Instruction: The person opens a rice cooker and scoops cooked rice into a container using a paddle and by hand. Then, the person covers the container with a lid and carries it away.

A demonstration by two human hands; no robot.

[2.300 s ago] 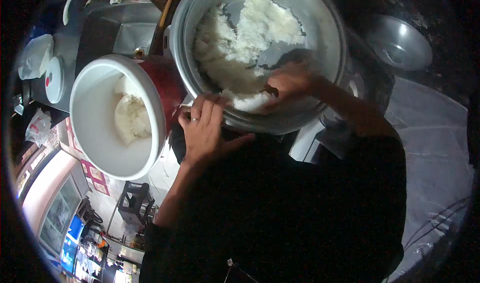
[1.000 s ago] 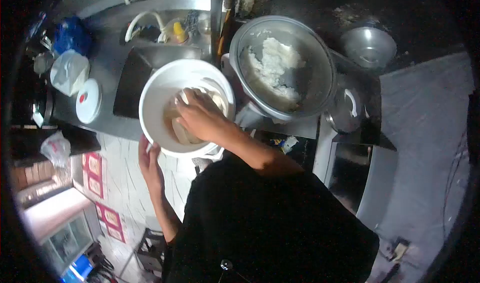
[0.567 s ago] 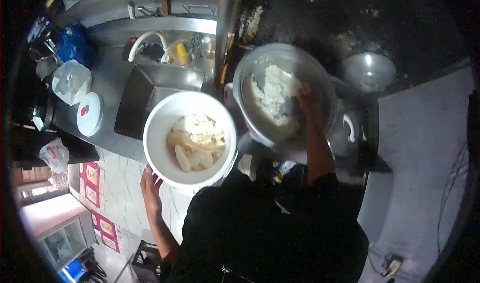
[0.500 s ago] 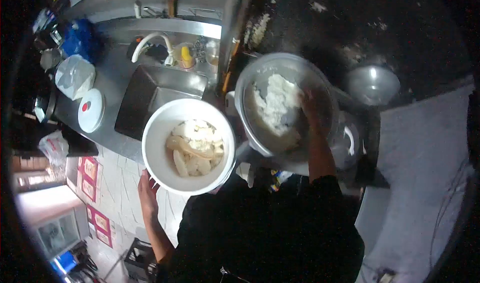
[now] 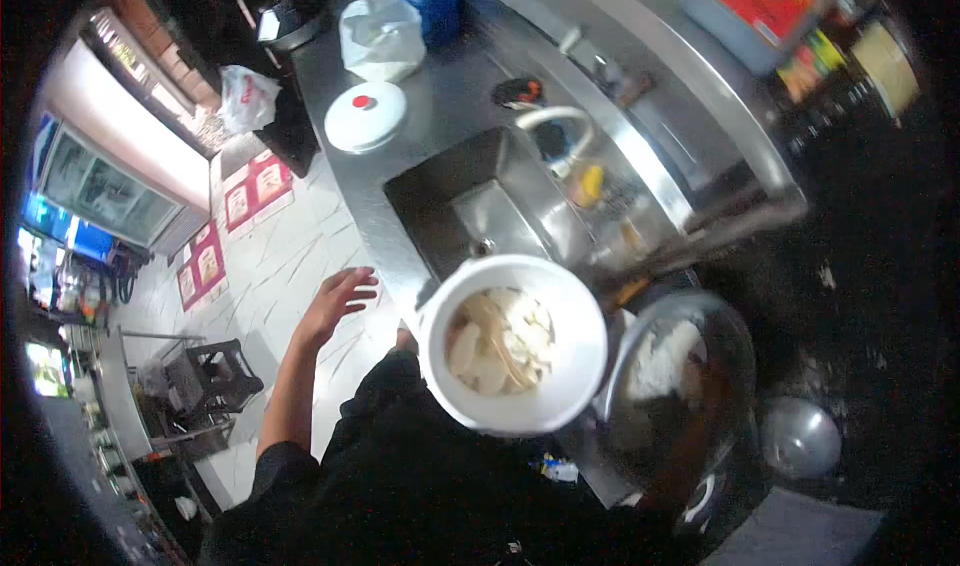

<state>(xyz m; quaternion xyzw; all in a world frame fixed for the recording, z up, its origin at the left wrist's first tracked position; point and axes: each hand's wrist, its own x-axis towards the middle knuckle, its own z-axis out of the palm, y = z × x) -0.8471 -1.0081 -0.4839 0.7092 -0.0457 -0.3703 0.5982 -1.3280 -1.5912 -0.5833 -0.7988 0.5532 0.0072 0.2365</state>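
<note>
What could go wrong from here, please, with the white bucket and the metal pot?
1. The left hand is off the white bucket, so a knock might tip it; its support is hidden.
2. The right hand, dark and blurred, is at the metal pot; white food could drop between the vessels.
3. The bucket is uncovered near the sink, so splashes might get in.

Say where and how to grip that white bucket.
Probably grip the white bucket by its rim's left edge, coming from the left: the round lip is exposed there, facing the left hand, while the metal pot crowds its right.
</note>
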